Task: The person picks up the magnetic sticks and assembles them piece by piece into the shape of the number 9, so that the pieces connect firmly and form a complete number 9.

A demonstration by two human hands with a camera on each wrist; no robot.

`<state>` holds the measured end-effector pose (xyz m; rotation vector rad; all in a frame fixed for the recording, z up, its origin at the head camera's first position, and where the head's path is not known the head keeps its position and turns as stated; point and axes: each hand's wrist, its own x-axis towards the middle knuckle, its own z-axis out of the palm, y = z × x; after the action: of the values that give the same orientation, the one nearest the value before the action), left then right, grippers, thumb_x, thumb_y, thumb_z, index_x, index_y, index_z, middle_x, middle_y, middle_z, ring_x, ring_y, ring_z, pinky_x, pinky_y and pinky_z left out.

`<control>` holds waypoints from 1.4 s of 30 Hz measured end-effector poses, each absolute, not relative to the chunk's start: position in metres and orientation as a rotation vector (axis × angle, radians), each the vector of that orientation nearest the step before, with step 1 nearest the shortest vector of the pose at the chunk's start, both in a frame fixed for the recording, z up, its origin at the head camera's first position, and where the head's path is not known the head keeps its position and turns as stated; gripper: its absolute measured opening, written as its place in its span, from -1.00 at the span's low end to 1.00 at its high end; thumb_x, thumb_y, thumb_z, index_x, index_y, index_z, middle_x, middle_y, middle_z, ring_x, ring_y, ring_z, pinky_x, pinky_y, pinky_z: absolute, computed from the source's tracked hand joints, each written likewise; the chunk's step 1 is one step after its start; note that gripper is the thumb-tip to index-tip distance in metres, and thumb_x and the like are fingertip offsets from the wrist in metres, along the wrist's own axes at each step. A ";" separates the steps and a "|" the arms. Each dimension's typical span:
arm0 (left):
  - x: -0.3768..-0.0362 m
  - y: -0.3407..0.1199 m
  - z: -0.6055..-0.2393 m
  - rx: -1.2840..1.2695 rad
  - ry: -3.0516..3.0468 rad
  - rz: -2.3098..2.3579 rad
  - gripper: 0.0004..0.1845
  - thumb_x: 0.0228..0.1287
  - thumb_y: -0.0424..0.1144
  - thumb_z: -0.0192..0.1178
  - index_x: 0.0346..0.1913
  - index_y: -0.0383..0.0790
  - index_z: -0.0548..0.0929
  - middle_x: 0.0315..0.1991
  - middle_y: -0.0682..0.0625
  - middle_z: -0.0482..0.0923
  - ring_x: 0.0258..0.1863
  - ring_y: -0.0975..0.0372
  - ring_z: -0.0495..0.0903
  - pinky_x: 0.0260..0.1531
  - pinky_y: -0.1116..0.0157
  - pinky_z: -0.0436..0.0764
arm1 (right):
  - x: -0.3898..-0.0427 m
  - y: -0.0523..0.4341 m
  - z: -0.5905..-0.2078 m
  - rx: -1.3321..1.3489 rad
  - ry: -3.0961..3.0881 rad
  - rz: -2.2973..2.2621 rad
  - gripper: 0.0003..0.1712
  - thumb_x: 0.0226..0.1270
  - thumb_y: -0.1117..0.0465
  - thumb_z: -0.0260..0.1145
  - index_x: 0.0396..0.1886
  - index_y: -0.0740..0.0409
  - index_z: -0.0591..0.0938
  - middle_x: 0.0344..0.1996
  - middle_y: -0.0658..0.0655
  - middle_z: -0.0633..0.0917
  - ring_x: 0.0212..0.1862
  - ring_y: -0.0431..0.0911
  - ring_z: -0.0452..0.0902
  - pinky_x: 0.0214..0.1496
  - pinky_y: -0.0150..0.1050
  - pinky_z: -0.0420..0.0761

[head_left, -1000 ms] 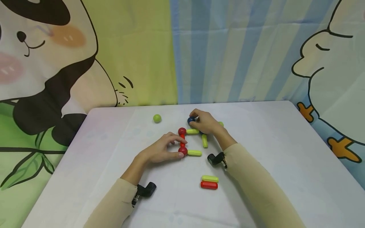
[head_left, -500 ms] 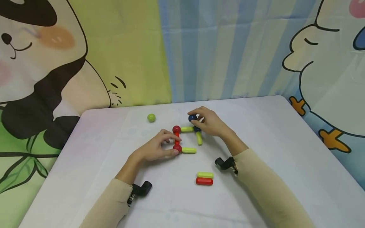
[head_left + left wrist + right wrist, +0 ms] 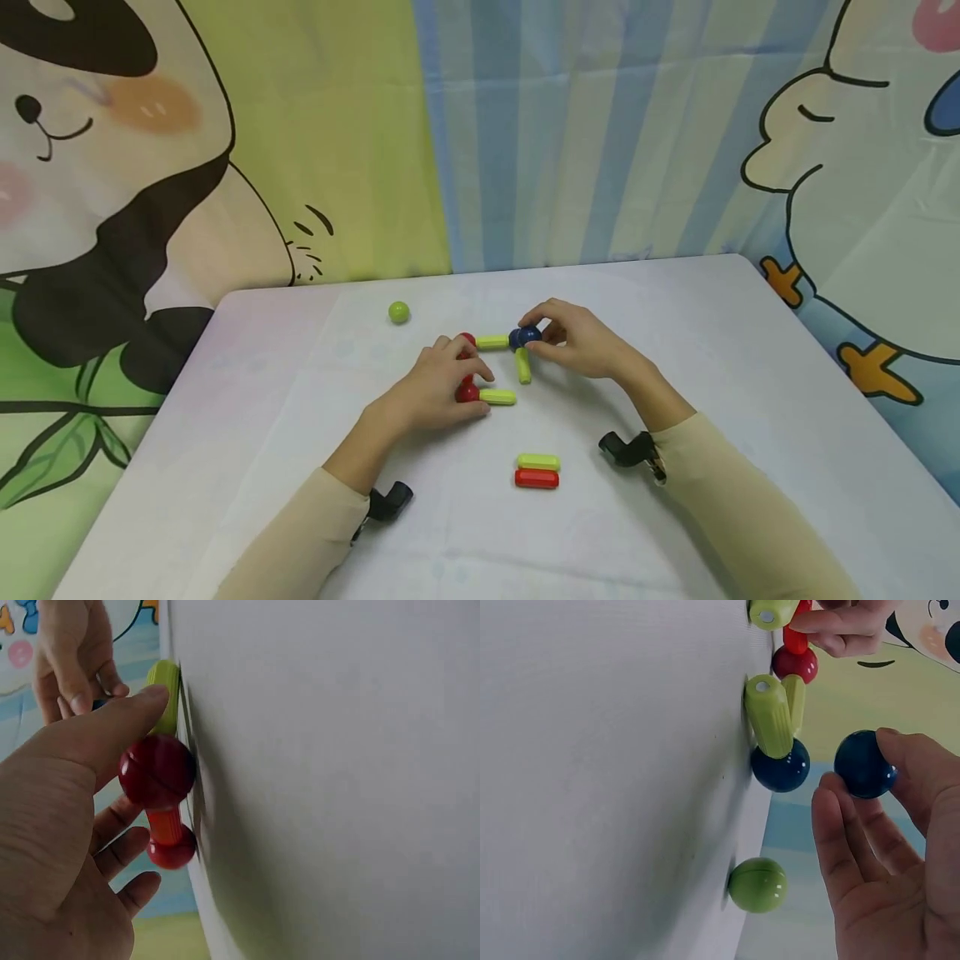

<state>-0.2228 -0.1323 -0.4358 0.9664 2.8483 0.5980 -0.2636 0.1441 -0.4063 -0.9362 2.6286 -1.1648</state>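
My right hand (image 3: pixel 581 340) pinches a dark blue ball (image 3: pixel 865 764) between thumb and fingers. Another dark blue ball (image 3: pixel 781 766) lies just beyond it, joined to two yellow-green rods (image 3: pixel 492 342). My left hand (image 3: pixel 431 387) curves around the red side of this ball-and-rod shape: its thumb lies along a near red ball (image 3: pixel 157 772), reaching over a yellow-green rod (image 3: pixel 165 694), and its fingers bend behind a red rod (image 3: pixel 165 825). A far red ball (image 3: pixel 172 851) ends that rod. In the head view the hand covers most of the red rod.
A green ball (image 3: pixel 399 312) sits at the back left of the white table (image 3: pixel 300 467). Another green ball (image 3: pixel 757 885) shows in the right wrist view. A yellow-green rod (image 3: pixel 538 462) and a red rod (image 3: pixel 537 478) lie side by side in front.
My right hand has brought the blue ball down and rightward, close beside the joined blue ball. My left hand has shifted slightly right, covering more of the red rod.
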 end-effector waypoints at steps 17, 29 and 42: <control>-0.222 -0.110 -0.430 0.935 2.850 0.432 -0.81 0.27 0.05 0.43 -0.13 0.14 0.76 -0.07 0.11 0.56 0.16 0.17 0.33 0.05 0.09 0.33 | -0.245 0.167 -0.415 -0.972 2.569 -1.102 -0.58 0.35 0.24 0.45 0.17 0.21 0.63 0.00 0.09 0.61 -0.14 -0.10 0.72 0.02 -0.14 0.71; -0.223 -0.115 -0.434 0.940 2.831 0.585 -0.81 0.28 0.02 0.41 -0.13 0.11 0.72 -0.09 0.17 0.56 0.11 0.22 0.34 0.05 0.11 0.31 | -0.237 0.163 -0.424 -0.937 2.501 -1.037 -0.62 0.36 0.13 0.47 0.13 0.06 0.66 -0.03 -0.05 0.73 -0.13 -0.19 0.69 0.04 -0.19 0.69; -0.222 -0.117 -0.430 0.938 2.805 0.661 -0.80 0.29 -0.01 0.40 -0.10 0.05 0.71 -0.08 0.14 0.58 0.11 0.20 0.36 0.07 0.10 0.33 | -0.237 0.154 -0.429 -0.978 2.407 -1.088 -0.64 0.31 0.17 0.51 0.06 0.09 0.66 -0.05 0.00 0.70 -0.11 -0.16 0.69 0.03 -0.22 0.69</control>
<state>-0.2217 -0.1166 -0.4303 0.9381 2.8055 0.6615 -0.2365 0.1543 -0.4289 -0.9777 2.4069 -1.0879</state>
